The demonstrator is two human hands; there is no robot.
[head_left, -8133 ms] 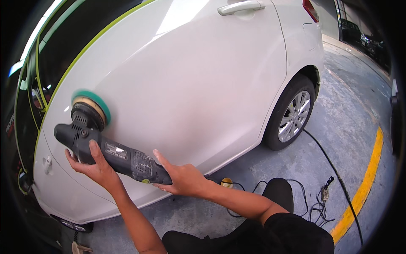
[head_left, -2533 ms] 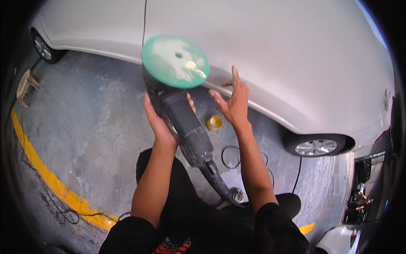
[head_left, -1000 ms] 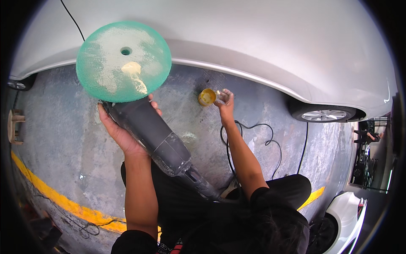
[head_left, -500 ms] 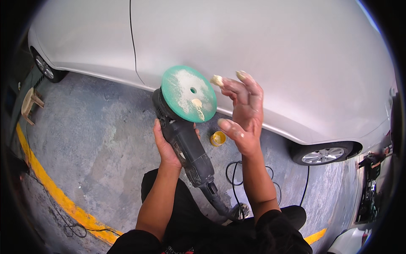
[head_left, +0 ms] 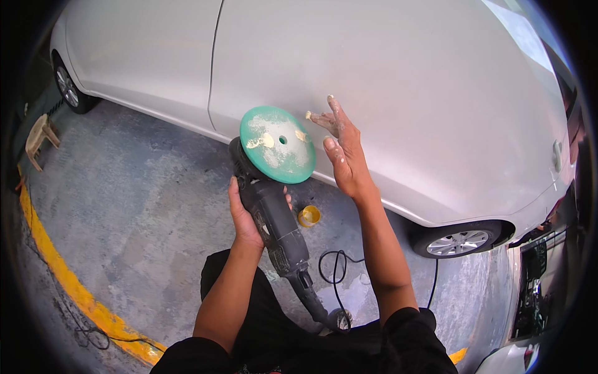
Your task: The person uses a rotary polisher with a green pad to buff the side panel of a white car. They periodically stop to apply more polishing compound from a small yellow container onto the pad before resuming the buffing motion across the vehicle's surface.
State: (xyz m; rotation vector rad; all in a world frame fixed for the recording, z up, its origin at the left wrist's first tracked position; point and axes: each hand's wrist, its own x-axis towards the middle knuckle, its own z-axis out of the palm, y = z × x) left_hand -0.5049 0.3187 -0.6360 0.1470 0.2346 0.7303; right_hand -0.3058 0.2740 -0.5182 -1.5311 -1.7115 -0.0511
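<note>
My left hand (head_left: 246,218) is wrapped round the body of a black car polisher (head_left: 278,227), held tilted with its round pad facing up. The green foam pad (head_left: 293,165) is dusted white and has a central hole. Two cream-coloured dabs of paste (head_left: 260,141) sit on it, on either side of the hole. Just right of the pad my right hand (head_left: 342,146) is raised, fingers apart, with paste on the fingertips and whitish smears on the skin. Below the pad, a small yellow tub (head_left: 309,215) stands on the floor.
A silver-white car (head_left: 386,87) fills the far side, with its wheel (head_left: 458,243) at the right. The polisher's black cord (head_left: 336,268) loops on the grey floor. A small stool (head_left: 42,140) and a yellow floor line (head_left: 68,280) are at the left.
A second dab has appeared on the pad, and the first now lies left of the hole instead of below it. My right hand has turned and stays beside the pad.
</note>
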